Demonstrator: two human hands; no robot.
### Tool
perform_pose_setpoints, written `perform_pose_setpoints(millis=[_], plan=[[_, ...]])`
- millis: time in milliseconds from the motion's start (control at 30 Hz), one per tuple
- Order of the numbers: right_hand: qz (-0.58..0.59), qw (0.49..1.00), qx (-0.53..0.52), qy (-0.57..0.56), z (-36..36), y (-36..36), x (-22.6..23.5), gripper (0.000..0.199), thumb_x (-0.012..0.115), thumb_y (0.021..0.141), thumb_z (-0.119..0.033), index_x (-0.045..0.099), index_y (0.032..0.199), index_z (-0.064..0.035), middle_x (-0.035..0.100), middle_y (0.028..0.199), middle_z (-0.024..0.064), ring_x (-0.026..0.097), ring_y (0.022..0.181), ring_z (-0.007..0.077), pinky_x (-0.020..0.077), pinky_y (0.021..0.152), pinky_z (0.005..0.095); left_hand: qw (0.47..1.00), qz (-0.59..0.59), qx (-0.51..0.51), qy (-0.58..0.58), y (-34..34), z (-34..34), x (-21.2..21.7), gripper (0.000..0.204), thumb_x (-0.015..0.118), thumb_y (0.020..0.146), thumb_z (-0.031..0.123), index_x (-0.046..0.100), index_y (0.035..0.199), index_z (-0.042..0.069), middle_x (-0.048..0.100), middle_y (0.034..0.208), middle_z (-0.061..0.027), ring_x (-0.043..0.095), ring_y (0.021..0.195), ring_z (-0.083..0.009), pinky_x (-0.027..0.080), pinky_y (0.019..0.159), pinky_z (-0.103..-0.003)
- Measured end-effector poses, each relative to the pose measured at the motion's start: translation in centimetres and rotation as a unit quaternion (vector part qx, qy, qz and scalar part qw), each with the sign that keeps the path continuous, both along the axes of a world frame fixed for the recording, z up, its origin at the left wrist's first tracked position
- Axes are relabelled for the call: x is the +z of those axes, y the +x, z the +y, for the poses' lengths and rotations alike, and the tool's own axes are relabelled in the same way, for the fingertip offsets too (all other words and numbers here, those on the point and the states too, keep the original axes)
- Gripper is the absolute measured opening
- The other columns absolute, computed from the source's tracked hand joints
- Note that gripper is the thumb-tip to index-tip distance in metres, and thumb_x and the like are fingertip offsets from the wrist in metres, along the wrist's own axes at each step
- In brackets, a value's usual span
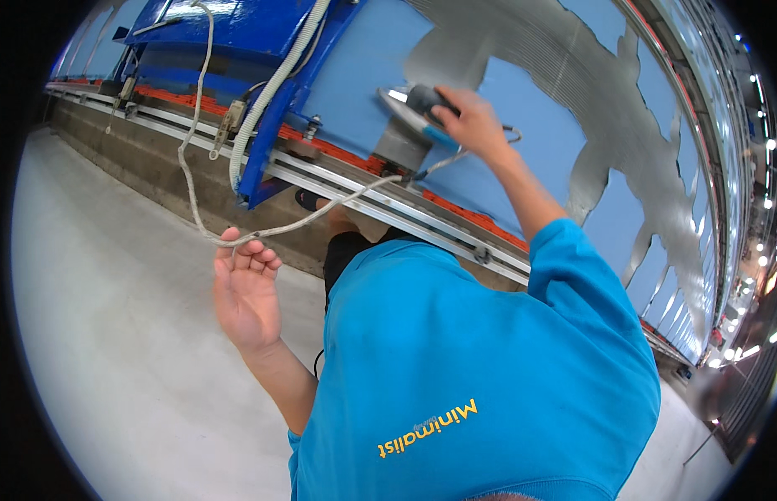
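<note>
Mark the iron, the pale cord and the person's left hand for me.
Iron [423,99]: head view, on its dark handle.
Pale cord [338,204]: head view, on the stretch between the left hand and the iron.
Left hand [248,302]: head view, on the palm.

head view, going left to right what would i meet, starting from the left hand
Left hand, dark shoe, iron, right hand, lights near the right edge.
</note>
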State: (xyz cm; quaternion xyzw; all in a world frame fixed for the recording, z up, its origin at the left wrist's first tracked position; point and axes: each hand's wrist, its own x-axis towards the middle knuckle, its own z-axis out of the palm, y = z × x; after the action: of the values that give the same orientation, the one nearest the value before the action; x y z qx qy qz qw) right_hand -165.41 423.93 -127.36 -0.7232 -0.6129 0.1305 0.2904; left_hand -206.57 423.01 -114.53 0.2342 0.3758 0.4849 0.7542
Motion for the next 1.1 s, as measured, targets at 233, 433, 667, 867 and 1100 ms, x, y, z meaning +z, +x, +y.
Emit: perform_pose_setpoints(millis=[233, 433, 667, 867, 1100], plan=[[-0.094, 0.995, -0.043, 0.006, 14.8, 4.4, -1.2, 0.042, 0.067, 0.087, -0.031, 0.067, 0.122, -0.0076, 0.070, 0.104, 0.0226, 0.066, 0.099, 0.0402, 0.0523, 0.087, 0.0457, 0.998, 0.002, -0.055, 0.000, -3.1, 1.2, -1.5, 0.048, 0.044, 0.105, 0.037, 0.046, 0.138, 0.002, 0.061, 0.110, -0.0113, 0.056, 0.099, -0.0202, 0.046, 0.089, -0.035], [-0.149, 0.974, -0.159, -0.056, 18.6, 5.7, -4.5, 0.045, 0.064, 0.090, -0.033, 0.062, 0.129, -0.0118, 0.070, 0.106, 0.0218, 0.066, 0.101, 0.0404, 0.0528, 0.086, 0.0481, 0.996, 0.009, -0.083, -0.014, -4.7, 2.2, -2.4, 0.049, 0.043, 0.105, 0.037, 0.045, 0.138, 0.001, 0.060, 0.111, -0.0108, 0.056, 0.100, -0.0198, 0.046, 0.090, -0.035], [-0.184, 0.978, -0.096, -0.034, 6.9, -4.0, -6.7, 0.036, 0.060, 0.094, -0.033, 0.062, 0.126, -0.0156, 0.064, 0.092, 0.0165, 0.064, 0.083, 0.0383, 0.0521, 0.071, 0.0482, 0.999, 0.008, -0.051, 0.006, -8.0, 4.1, -3.9, 0.049, 0.044, 0.104, 0.039, 0.045, 0.138, 0.003, 0.059, 0.110, -0.0087, 0.055, 0.098, -0.0185, 0.045, 0.090, -0.034], [-0.137, 0.989, 0.025, -0.040, -1.3, -9.8, -4.0, 0.039, 0.067, 0.091, -0.023, 0.063, 0.129, -0.0160, 0.063, 0.091, 0.0122, 0.064, 0.080, 0.0328, 0.0512, 0.068, 0.0434, 1.000, -0.019, -0.021, -0.001, -7.3, 2.9, -3.7, 0.048, 0.045, 0.104, 0.038, 0.046, 0.137, 0.003, 0.061, 0.107, -0.0084, 0.056, 0.096, -0.0186, 0.045, 0.088, -0.034], [-0.187, 0.978, -0.088, -0.014, 5.9, 2.8, -7.2, 0.040, 0.059, 0.096, -0.035, 0.060, 0.131, -0.0165, 0.066, 0.102, 0.0203, 0.065, 0.090, 0.0416, 0.0522, 0.075, 0.0499, 0.996, -0.045, -0.075, -0.025, -3.9, 0.6, -4.1, 0.047, 0.045, 0.105, 0.034, 0.048, 0.136, -0.001, 0.065, 0.107, -0.0111, 0.061, 0.096, -0.0190, 0.048, 0.087, -0.034]])
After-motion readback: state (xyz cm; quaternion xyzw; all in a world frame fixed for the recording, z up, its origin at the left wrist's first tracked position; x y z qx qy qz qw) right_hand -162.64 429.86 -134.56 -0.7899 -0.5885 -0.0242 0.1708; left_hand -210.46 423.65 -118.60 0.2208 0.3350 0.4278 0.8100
